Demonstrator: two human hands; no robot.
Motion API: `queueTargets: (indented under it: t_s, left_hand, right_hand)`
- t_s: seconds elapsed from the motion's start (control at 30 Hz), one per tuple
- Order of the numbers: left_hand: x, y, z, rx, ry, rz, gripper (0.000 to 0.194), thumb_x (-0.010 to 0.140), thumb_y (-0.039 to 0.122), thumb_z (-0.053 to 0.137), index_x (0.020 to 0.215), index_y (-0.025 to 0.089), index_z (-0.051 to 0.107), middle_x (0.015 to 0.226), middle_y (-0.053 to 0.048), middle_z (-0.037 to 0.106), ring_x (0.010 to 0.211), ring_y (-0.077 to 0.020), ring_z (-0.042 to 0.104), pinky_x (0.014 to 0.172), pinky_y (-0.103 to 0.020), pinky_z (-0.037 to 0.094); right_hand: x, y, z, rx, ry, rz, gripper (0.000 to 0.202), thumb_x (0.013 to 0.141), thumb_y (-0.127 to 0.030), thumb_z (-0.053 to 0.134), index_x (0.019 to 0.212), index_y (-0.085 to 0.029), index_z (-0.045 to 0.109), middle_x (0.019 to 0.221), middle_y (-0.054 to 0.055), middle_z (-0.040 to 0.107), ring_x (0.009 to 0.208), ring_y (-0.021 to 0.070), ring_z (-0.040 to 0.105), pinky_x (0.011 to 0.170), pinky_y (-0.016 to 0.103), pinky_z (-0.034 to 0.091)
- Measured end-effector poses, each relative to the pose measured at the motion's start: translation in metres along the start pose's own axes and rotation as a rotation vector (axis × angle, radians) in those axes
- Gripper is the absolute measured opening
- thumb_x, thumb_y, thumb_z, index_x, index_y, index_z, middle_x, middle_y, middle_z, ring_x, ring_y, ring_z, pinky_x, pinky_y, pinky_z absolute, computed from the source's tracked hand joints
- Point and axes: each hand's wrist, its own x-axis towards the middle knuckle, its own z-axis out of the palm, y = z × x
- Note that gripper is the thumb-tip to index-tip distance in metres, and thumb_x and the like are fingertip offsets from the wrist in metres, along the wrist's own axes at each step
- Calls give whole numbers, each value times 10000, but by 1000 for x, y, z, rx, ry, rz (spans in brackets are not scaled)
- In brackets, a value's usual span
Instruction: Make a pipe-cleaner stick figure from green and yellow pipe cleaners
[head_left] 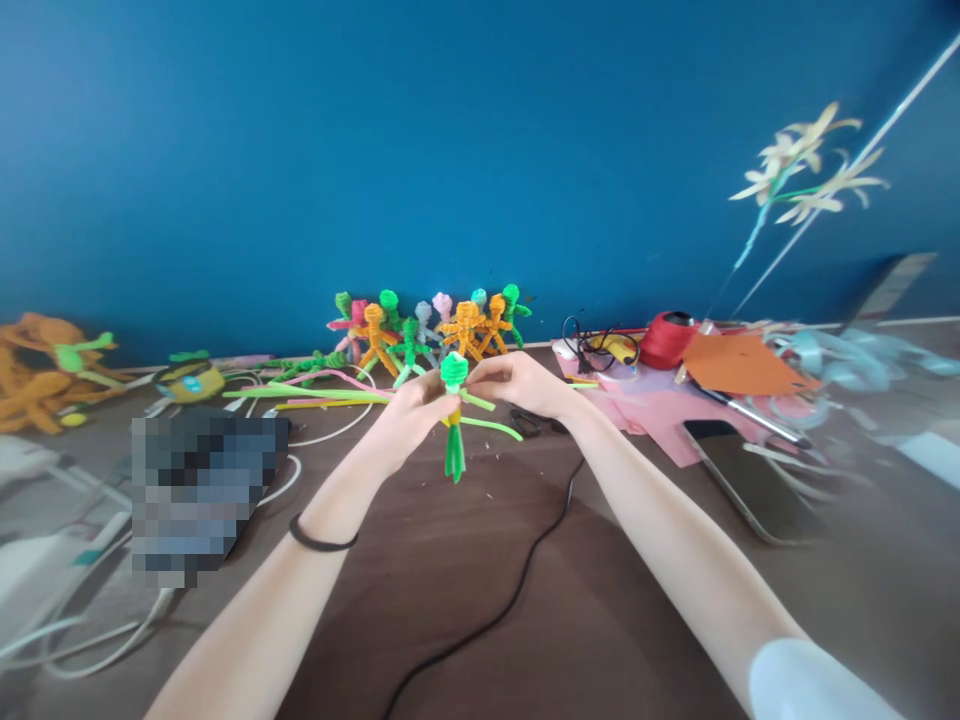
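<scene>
A small pipe-cleaner figure (454, 370) with a coiled green head, a yellow middle and green legs hanging down is upright between my hands. My left hand (415, 412) pinches it from the left, just below the head. From the right, my right hand (517, 382) has its thumb and fingertips closed by the figure's neck, where light green stems stick out to the right. Whether the right fingertips grip a stem or the figure's body is too small to tell. Behind them, several finished figures (466, 325) in orange, green and pink stand against the blue wall.
Loose green stems (322, 392) lie left of my hands. A phone or tablet with a blurred screen (210, 490) and white cables lie left. A black cable (525, 570) crosses the table. Rightwards are red thread (666, 340), orange sheet (742, 362), pen (757, 415) and phone (742, 480).
</scene>
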Motion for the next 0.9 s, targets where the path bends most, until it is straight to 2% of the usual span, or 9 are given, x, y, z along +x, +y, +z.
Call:
queueTargets:
  t_s: [0.13, 0.3, 0.43, 0.63, 0.73, 0.9]
  left_hand:
    - [1, -2, -1, -78, 19, 19, 257, 700, 288, 552, 915, 160, 611, 819, -15, 630, 844, -175, 557, 784, -301, 417]
    - [3, -4, -1, -179, 68, 45, 191, 674, 270, 590, 829, 158, 594, 775, -17, 623, 814, -180, 571, 784, -310, 416]
    - [5, -8, -1, -234, 145, 49, 159, 648, 268, 618, 752, 159, 568, 707, -5, 588, 743, -168, 560, 733, -303, 424]
    - [7, -15, -3, -283, 207, 87, 157, 657, 260, 623, 770, 162, 573, 716, 10, 585, 718, -141, 541, 687, -271, 411]
    - [9, -18, -4, -257, 265, 97, 120, 664, 249, 613, 718, 166, 544, 675, 27, 536, 688, -125, 511, 697, -265, 402]
    - [13, -23, -6, -220, 325, 112, 138, 661, 270, 599, 671, 170, 504, 625, 34, 482, 659, -123, 477, 691, -271, 393]
  right_hand:
    - [0, 0, 4, -7, 22, 12, 240, 733, -352, 580, 782, -130, 659, 747, 26, 644, 713, 134, 557, 698, 256, 416]
    - [-1, -2, 12, -2, 32, 56, 334, 769, -427, 528, 715, -114, 631, 582, -10, 549, 549, 87, 466, 537, 212, 349]
    - [0, -1, 23, 111, 32, 98, 358, 746, -466, 549, 715, -116, 618, 558, -20, 539, 481, 65, 406, 473, 203, 306]
    - [2, 1, 38, 231, 116, 145, 384, 732, -483, 553, 596, -124, 559, 496, -21, 500, 432, 50, 334, 441, 211, 257]
    - [3, 0, 42, 153, 154, 139, 364, 760, -434, 527, 581, -119, 568, 489, -22, 487, 445, 55, 356, 468, 209, 275]
    - [2, -6, 47, -158, 177, 10, 294, 821, -290, 454, 658, -108, 617, 584, 1, 548, 548, 81, 442, 554, 201, 311]
